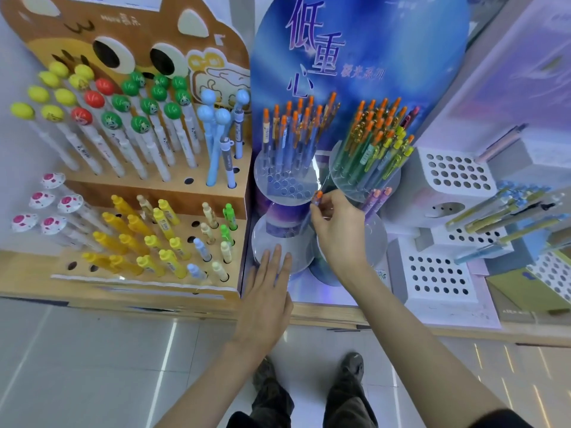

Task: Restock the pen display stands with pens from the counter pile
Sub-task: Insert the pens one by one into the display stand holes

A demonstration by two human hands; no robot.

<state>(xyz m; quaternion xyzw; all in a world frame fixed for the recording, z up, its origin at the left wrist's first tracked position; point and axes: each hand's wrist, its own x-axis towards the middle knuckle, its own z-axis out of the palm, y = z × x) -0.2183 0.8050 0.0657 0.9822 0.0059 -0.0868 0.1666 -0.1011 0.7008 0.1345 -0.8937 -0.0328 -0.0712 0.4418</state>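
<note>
My right hand (338, 225) pinches a thin pen with an orange cap (317, 197), its top just at the front rim of the upper-left round clear holder (282, 183) on the blue stand. That holder carries blue pens with orange caps at its back (290, 128). The upper-right round holder (367, 168) is packed with green, yellow and blue pens. My left hand (267, 291) lies flat with straight fingers on the lower-left round platform (262, 242). A few purple pens (377, 199) stand behind my right hand.
A brown cat-faced cardboard stand (148, 186) on the left holds several ball-topped and yellow pens. White perforated blocks (457, 171) sit to the right, with packaged pens (506, 211) leaning over them. The counter's wooden edge (401, 322) runs below; tiled floor and my shoes are underneath.
</note>
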